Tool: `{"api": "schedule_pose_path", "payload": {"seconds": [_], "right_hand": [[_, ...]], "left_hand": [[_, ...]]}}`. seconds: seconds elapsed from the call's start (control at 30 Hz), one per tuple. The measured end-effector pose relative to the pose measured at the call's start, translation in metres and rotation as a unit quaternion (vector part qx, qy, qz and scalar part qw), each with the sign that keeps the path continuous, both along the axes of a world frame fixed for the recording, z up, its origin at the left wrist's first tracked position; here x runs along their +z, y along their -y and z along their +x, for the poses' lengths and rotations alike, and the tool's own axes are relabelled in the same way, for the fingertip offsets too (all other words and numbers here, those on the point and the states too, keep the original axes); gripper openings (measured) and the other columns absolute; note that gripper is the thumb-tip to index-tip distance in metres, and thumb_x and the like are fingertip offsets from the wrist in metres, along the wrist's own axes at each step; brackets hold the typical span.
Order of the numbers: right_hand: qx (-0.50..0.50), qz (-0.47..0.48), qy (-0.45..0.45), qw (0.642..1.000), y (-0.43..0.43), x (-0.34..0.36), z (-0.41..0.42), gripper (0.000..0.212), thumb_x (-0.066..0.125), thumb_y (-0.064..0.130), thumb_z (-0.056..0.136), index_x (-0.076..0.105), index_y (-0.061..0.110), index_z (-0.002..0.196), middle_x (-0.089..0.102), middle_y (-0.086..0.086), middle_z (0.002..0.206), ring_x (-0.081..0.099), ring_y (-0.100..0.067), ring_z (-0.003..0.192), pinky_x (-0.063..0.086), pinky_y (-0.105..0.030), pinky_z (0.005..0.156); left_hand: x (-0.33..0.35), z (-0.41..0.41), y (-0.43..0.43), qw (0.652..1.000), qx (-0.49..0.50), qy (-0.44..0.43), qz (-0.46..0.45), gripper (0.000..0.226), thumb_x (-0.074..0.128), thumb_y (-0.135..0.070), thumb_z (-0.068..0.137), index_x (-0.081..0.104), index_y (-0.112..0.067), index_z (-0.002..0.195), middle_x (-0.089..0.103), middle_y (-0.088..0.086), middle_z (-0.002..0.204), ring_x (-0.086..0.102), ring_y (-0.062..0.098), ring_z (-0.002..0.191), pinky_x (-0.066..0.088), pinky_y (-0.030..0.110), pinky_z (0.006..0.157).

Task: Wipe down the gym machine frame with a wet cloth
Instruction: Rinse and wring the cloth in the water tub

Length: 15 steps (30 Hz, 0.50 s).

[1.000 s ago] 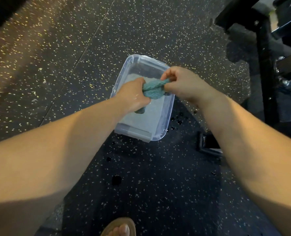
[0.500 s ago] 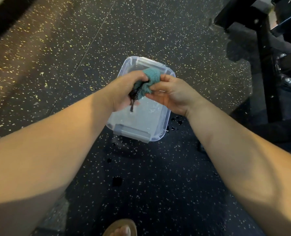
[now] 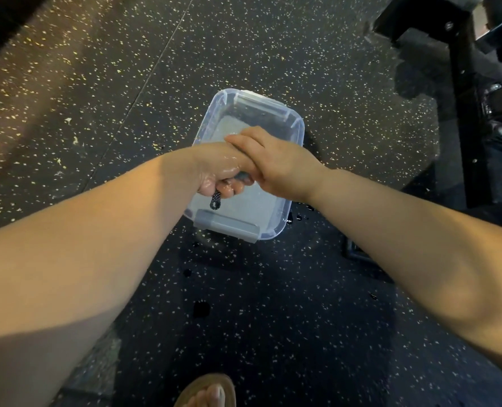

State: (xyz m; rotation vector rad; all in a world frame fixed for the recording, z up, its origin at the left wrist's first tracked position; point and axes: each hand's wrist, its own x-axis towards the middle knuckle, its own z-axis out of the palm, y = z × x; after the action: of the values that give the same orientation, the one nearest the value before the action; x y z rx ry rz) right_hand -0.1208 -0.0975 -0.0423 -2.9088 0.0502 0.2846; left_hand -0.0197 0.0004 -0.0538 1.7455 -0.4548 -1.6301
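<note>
Gym, speckled rubber floor (image 3: 273, 54), black machine frame (image 3: 464, 113)

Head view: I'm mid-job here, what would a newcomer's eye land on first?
The two hands clasped together at centre frame: the left hand and right hand squeeze a teal cloth, mostly hidden, above a clear plastic tub of water on the speckled floor. Dark water drops spot the floor nearer the person, and the black machine frame stands at the right edge, untouched.

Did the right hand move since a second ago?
Yes. The right hand slid left, from the clear tub's right rim to over its middle, and now wraps over the left hand, which grips the cloth.
</note>
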Motion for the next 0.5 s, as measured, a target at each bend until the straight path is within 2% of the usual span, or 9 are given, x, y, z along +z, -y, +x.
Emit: {"api": "schedule_pose_path", "payload": {"seconds": [0.07, 0.13, 0.23, 0.3, 0.37, 0.43, 0.5], "right_hand": [[0.0, -0.086, -0.01, 0.996, 0.0, 0.0, 0.003, 0.056, 0.054, 0.012, 0.091, 0.033, 0.011, 0.143, 0.044, -0.013, 0.131, 0.055, -0.033, 0.104, 0.033, -0.034, 0.063], [-0.013, -0.141, -0.04, 0.989, -0.003, 0.004, 0.008, 0.041, 0.047, 0.015, 0.094, 0.038, 0.009, 0.134, 0.048, -0.013, 0.125, 0.057, -0.033, 0.098, 0.032, -0.034, 0.063], [-0.049, -0.134, -0.069, 0.987, -0.008, 0.005, 0.016, 0.03, 0.045, 0.013, 0.094, 0.043, 0.006, 0.123, 0.057, -0.011, 0.114, 0.058, -0.032, 0.095, 0.034, -0.035, 0.064], [-0.078, -0.13, -0.098, 0.984, -0.011, 0.003, 0.019, 0.03, 0.051, 0.014, 0.091, 0.048, 0.007, 0.121, 0.061, -0.008, 0.109, 0.059, -0.031, 0.093, 0.035, -0.034, 0.064], [-0.107, -0.112, -0.128, 0.98, -0.014, 0.002, 0.02, 0.029, 0.055, 0.02, 0.09, 0.055, 0.01, 0.117, 0.062, -0.006, 0.106, 0.056, -0.026, 0.087, 0.036, -0.032, 0.064], [-0.131, -0.092, -0.152, 0.975, -0.017, 0.001, 0.02, 0.027, 0.055, 0.022, 0.09, 0.058, 0.012, 0.114, 0.062, -0.005, 0.102, 0.051, -0.023, 0.082, 0.037, -0.031, 0.064], [-0.161, -0.057, -0.176, 0.97, -0.018, -0.001, 0.02, 0.023, 0.051, 0.017, 0.089, 0.059, 0.013, 0.11, 0.058, -0.002, 0.089, 0.05, -0.022, 0.079, 0.037, -0.03, 0.063]], "left_hand": [[-0.001, -0.001, 0.002, 0.997, -0.06, 0.047, 0.016, 0.022, 0.054, -0.007, 0.086, 0.046, -0.014, 0.067, 0.037, -0.001, 0.054, 0.028, 0.007, 0.041, 0.016, 0.016, 0.038], [-0.001, -0.003, 0.003, 0.988, -0.094, 0.114, 0.042, 0.029, 0.058, -0.012, 0.081, 0.043, -0.018, 0.057, 0.038, -0.001, 0.054, 0.029, 0.011, 0.045, 0.016, 0.021, 0.048], [-0.003, -0.01, 0.006, 0.979, -0.081, 0.179, 0.045, 0.027, 0.054, -0.004, 0.079, 0.041, -0.014, 0.057, 0.04, 0.005, 0.058, 0.032, 0.017, 0.05, 0.024, 0.023, 0.049], [-0.001, -0.019, 0.008, 0.94, -0.143, 0.302, 0.065, 0.022, 0.052, -0.006, 0.086, 0.046, -0.01, 0.066, 0.044, 0.008, 0.062, 0.04, 0.021, 0.053, 0.03, 0.024, 0.049], [0.001, -0.022, 0.01, 0.867, -0.217, 0.444, 0.056, 0.012, 0.051, -0.011, 0.092, 0.059, -0.003, 0.086, 0.057, 0.01, 0.079, 0.058, 0.029, 0.075, 0.037, 0.028, 0.059], [-0.005, -0.023, 0.01, 0.826, -0.246, 0.505, 0.047, 0.019, 0.047, -0.009, 0.092, 0.06, -0.002, 0.104, 0.064, 0.013, 0.102, 0.06, 0.031, 0.096, 0.038, 0.028, 0.068], [-0.01, -0.023, 0.008, 0.812, -0.246, 0.527, 0.052, 0.026, 0.043, -0.007, 0.091, 0.06, -0.004, 0.11, 0.064, 0.013, 0.109, 0.059, 0.03, 0.095, 0.038, 0.029, 0.07]]}}
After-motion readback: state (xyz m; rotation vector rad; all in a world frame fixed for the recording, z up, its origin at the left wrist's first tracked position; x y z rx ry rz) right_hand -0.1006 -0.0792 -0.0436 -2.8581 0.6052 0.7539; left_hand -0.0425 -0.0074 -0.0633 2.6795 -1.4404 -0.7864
